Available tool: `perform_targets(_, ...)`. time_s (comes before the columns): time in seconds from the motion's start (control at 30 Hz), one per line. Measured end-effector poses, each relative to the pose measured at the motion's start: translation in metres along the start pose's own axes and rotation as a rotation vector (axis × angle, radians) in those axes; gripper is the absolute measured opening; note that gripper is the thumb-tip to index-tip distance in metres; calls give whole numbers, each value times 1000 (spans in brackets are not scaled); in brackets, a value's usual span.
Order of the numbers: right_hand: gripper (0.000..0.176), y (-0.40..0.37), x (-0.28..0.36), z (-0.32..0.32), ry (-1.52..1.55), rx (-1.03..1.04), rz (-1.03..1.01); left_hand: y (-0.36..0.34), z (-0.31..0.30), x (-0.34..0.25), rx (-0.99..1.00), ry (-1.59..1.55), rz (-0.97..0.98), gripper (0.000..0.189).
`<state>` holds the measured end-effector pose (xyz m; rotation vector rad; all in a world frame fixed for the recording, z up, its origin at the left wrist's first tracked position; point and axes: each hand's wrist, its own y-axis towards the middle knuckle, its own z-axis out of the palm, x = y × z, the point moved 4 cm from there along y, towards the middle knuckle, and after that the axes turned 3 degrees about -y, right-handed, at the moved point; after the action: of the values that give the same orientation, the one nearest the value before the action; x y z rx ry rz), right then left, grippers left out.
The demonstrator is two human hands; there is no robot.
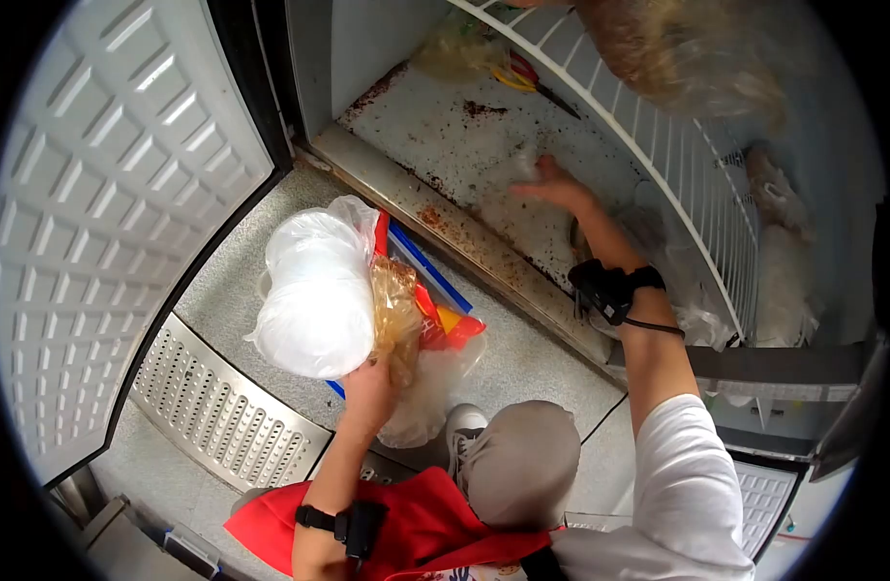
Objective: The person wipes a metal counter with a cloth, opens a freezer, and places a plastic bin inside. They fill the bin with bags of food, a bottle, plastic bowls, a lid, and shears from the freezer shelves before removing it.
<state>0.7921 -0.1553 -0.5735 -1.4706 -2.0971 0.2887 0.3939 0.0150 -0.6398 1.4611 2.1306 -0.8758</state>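
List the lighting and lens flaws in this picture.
Head view: wide-angle distortion bows the wire shelf and floor grate; darkness rings the frame. Head view: the white bundle is brightest, nearly washed out, while the cabinet's far right side falls into shadow. Head view: the right hand looks slightly soft.
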Motion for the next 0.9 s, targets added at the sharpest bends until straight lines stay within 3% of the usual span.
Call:
perform_targets(0.13,84,-11,17,13,66,68,-55,-13,-24,-24,-30,27,6,42)
perform_targets(0.23,68,-17,19,23,31,-26,-89,-19,-33,-20,-30,-54,23,39)
perform_targets(0.33,79,-21,22,38,95,3,-130,-22,-49,-25,37,-135,-62,35)
perform_targets(0.43,69,-31,35,53,415,-73,6,-20,-58,-29,43,-164,-77,30)
perform_targets(0.53,60,-52,71,54,329,139,-191,-21,-58,-27,-13,-184,-46,28)
perform_targets(0.63,54,-98,98,41,422,164,-276,-24,-58,-28,-37,-171,-46,26)
perform_targets(0.73,47,-121,86,40,549,295,-259,-25,-72,-26,-275,-462,-6,23)
perform_targets(0.83,47,-135,63,68,685,283,-383,-31,-104,-49,-589,-494,240,22)
perform_targets(0.87,38,-146,65,67,602,137,-290,-35,-105,-55,-623,-413,359,22)
perform_targets(0.9,38,-151,59,64,722,-12,-290,-38,-104,-59,-621,-401,403,23)
